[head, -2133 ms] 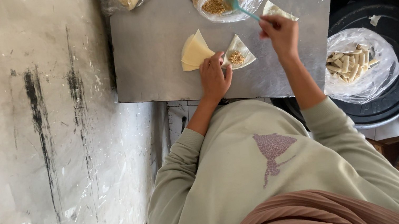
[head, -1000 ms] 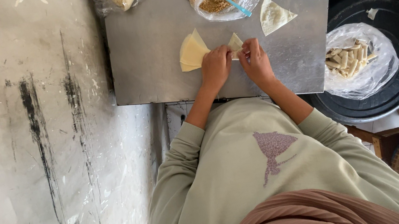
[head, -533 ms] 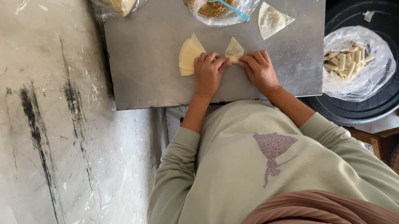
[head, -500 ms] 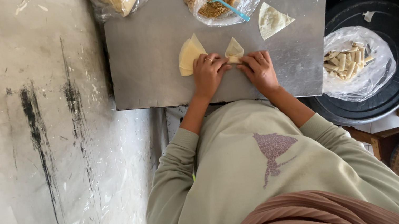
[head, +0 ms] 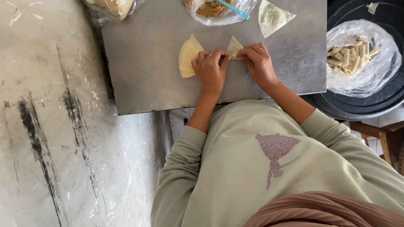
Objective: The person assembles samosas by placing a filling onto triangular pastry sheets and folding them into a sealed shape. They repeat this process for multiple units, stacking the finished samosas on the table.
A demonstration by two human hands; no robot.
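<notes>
Left hand: fingers curled, pinching the small pale triangular pastry wrapper.
Right hand: fingertips pinching the same wrapper.
Wrapper: on the grey metal tabletop, between both hands.

Left grip and right grip side by side, fingers curled.

Pale yellow pastry wrappers lie on a grey steel table, beside a turquoise spoon.

Wrapper mostly hidden under hands; filling perhaps inside.
</notes>
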